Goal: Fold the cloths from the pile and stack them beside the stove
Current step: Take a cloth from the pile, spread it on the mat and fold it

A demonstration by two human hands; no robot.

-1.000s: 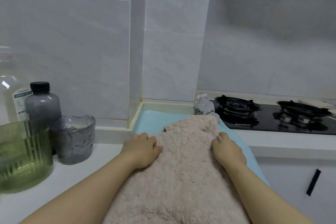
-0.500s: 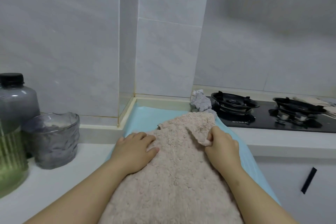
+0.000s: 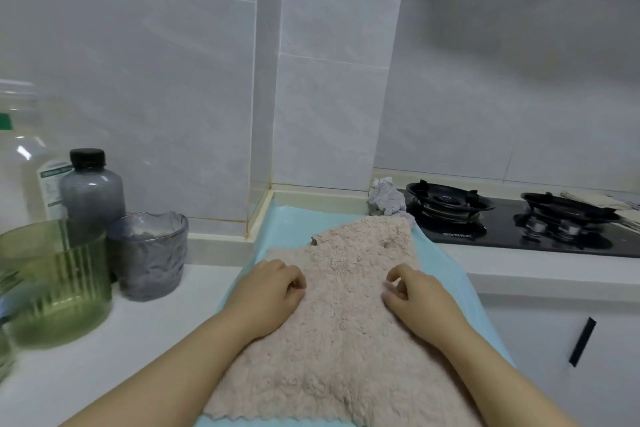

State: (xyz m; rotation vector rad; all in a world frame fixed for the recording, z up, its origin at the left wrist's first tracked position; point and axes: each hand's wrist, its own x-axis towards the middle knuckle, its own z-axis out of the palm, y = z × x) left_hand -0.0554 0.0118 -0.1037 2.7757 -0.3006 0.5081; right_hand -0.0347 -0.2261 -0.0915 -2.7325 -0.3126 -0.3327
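Observation:
A fluffy pink cloth (image 3: 346, 340) lies spread over a light blue cloth (image 3: 294, 222) on the white counter, left of the black gas stove (image 3: 485, 222). My left hand (image 3: 270, 295) sits at the pink cloth's left edge, its curled fingers gripping the pile. On the right half of that cloth my right hand (image 3: 415, 298) rests with fingers and thumb curled into the fabric. A crumpled grey cloth (image 3: 386, 198) lies at the stove's back left corner.
On the left stand a green glass bowl (image 3: 52, 281), a grey glass cup (image 3: 149, 253), a dark-capped bottle (image 3: 91, 184) and a big clear bottle (image 3: 20, 156). Pale cloths (image 3: 595, 201) lie beyond the right burner. A cabinet handle (image 3: 581, 341) is below right.
My right hand has left the pink cloth's far right edge, which it had lifted, and drawn back onto the cloth. My left hand's fingers have curled.

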